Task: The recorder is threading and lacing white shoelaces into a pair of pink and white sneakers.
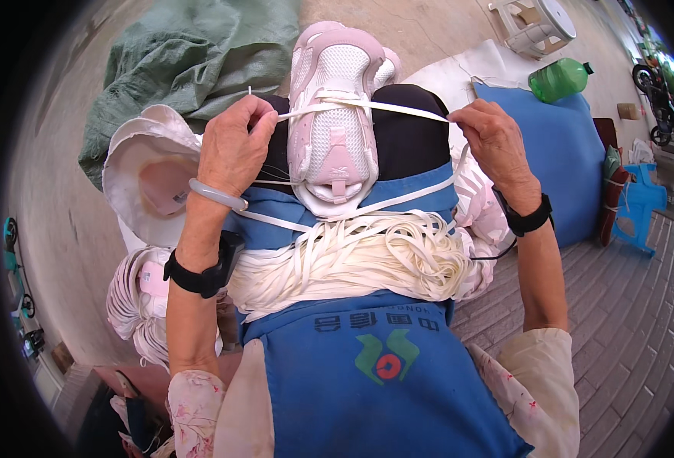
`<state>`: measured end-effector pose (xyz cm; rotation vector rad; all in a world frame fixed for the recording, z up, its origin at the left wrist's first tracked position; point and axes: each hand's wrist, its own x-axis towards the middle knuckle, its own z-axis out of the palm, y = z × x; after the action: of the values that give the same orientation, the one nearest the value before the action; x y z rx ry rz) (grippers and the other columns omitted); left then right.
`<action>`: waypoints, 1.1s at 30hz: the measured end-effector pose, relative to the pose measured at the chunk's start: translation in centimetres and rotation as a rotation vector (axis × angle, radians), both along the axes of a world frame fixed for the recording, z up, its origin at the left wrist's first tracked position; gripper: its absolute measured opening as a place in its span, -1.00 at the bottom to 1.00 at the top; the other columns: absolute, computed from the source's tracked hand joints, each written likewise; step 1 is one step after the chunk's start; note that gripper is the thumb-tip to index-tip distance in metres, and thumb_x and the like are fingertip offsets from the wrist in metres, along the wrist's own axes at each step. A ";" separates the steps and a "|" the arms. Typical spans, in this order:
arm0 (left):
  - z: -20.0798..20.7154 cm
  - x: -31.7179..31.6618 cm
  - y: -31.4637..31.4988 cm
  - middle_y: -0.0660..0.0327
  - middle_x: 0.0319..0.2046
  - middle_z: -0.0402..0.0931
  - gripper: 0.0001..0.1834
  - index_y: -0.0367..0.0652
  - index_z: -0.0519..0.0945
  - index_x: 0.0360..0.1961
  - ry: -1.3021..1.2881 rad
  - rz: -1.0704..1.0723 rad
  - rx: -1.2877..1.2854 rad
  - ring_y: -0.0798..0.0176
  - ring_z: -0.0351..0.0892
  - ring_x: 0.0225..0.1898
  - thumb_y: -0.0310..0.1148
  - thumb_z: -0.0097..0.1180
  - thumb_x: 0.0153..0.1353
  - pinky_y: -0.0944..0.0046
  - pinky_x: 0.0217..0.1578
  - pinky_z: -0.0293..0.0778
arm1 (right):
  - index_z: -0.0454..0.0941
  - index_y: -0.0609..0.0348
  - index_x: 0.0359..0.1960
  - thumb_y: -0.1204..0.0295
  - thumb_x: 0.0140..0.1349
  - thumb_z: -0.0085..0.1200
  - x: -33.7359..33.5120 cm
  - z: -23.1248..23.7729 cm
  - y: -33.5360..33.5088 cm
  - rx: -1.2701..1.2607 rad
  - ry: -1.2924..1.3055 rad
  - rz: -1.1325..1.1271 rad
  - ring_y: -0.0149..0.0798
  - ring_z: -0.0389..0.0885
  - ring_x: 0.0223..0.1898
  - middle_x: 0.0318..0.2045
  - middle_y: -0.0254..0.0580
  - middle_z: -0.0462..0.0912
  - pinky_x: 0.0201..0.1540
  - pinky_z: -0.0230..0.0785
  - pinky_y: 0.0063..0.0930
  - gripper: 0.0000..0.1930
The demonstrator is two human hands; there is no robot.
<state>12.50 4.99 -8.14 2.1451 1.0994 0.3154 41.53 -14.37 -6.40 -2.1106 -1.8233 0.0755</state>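
A pink and white sneaker (338, 69) lies across my lap, its opening near me. White shoelace (409, 111) runs across its upper, pulled out to both sides. To the left of the sneaker, my left hand (234, 145) is closed in a pinch on one length, with a thin tip poking up above the fingers. My right hand (496, 141) pinches the other length on the right; more lace trails down from it. A thick bundle of cream-white laces (352, 263) rests on my blue apron (314, 374), just below the sneaker.
More pink and white shoes (480, 202) lie by my right thigh, others (150, 282) at the left. An open white sack (146, 179) and a green woven sheet (192, 57) are on the left. Right: a blue pad (551, 160), green bottle (557, 81), white stool (535, 27), blue stool (642, 200).
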 end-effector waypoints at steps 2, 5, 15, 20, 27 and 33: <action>-0.4 -0.4 -0.5 0.04 -0.33 0.63 -0.80 -0.23 0.60 -0.21 -0.248 0.064 0.254 0.01 0.61 -0.34 -0.33 0.10 0.27 0.17 -0.29 0.49 | 0.67 0.16 -0.25 0.59 0.12 0.14 0.3 0.2 -1.0 -0.144 -0.133 -0.086 -0.08 0.60 -0.28 -0.39 -0.15 0.61 -0.16 0.44 -0.26 -0.83; 1.4 -1.6 -1.4 0.13 -0.23 0.66 -0.79 -0.24 0.57 -0.09 -0.423 0.160 0.181 0.27 0.61 -0.29 -0.37 0.00 0.38 0.33 -0.25 0.47 | 0.66 0.18 -0.25 0.58 0.10 0.16 -1.7 2.5 -1.4 -0.098 0.040 -0.123 -0.09 0.58 -0.29 -0.33 -0.14 0.60 -0.23 0.45 -0.28 -0.84; 0.0 -0.9 -4.3 0.41 -0.47 0.47 -0.76 -0.25 0.59 -0.19 -0.244 0.046 -0.189 0.58 0.31 -0.50 -0.26 0.06 0.37 0.52 -0.51 0.33 | 0.62 0.12 -0.33 0.46 0.04 0.26 -8.7 1.3 -2.2 -0.230 0.187 0.326 -0.16 0.49 -0.36 -0.38 -0.22 0.40 -0.33 0.39 -0.28 -0.85; -0.2 -1.1 -3.7 0.41 -0.46 0.47 -0.74 -0.29 0.61 -0.20 -0.213 0.059 -0.242 0.55 0.32 -0.42 -0.27 0.08 0.36 0.49 -0.36 0.33 | 0.48 0.19 -0.50 0.46 0.07 0.10 -8.6 0.8 -2.1 -0.288 0.143 0.321 -0.17 0.49 -0.36 -0.40 -0.17 0.39 -0.33 0.40 -0.29 -0.91; -0.8 -0.2 -3.2 0.37 -0.48 0.51 -0.74 -0.28 0.63 -0.21 -0.244 0.102 -0.192 0.56 0.33 -0.38 -0.26 0.08 0.35 0.50 -0.32 0.32 | 0.45 0.21 -0.51 0.51 0.10 0.03 -9.8 -0.1 -1.3 -0.195 0.073 0.423 -0.13 0.50 -0.42 -0.40 -0.16 0.38 -0.40 0.40 -0.26 -0.93; 0.6 0.9 -2.4 0.13 -0.47 0.58 -0.73 -0.30 0.59 -0.19 -0.196 0.144 -0.346 0.30 0.63 -0.47 -0.29 0.02 0.28 0.32 -0.47 0.50 | 0.52 0.17 -0.42 0.50 0.15 0.13 -7.1 1.9 -1.2 -0.143 0.273 0.146 -0.05 0.53 -0.42 -0.41 -0.15 0.42 -0.37 0.41 -0.23 -0.95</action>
<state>13.45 2.59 -7.58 1.6986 1.1076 0.3635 34.39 -15.59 -4.48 -1.9413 -1.8474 0.5185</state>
